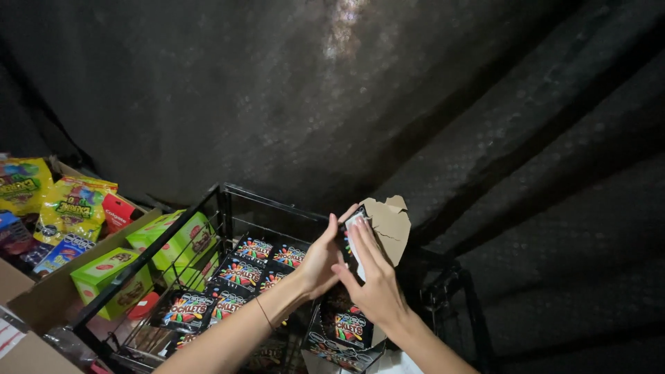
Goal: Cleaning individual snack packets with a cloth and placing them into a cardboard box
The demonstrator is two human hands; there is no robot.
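We are holding a small cardboard box (350, 325) of dark candy packets up over the black wire rack (222, 201), and both hands are working at its torn top. Our left hand (320, 263) is wrapping around the rack-facing side of the box, thumb and fingers pressed against the cardboard, seemingly so the box stays steady while the other hand works. Our right hand (374, 280) is lying flat against the side away from the rack with its fingers stretched upward, and the fingertips are pinching a pale strip at the rim, just under the torn brown flap (389, 225) that is sticking up and bending back out of the way. Inside the rack, just beside our left wrist, rows of the same dark candy packets (239, 273) are standing upright and packed close, faces turned up toward us, probably so they can be read from above. On the far side of the rack from our hands, green boxes (176, 239) are resting against its wire wall, and beyond them yellow and green snack bags (73, 208) are leaning in an open carton (41, 298). Behind the rack a dark textured sheet (415, 90) is hanging as a backdrop.
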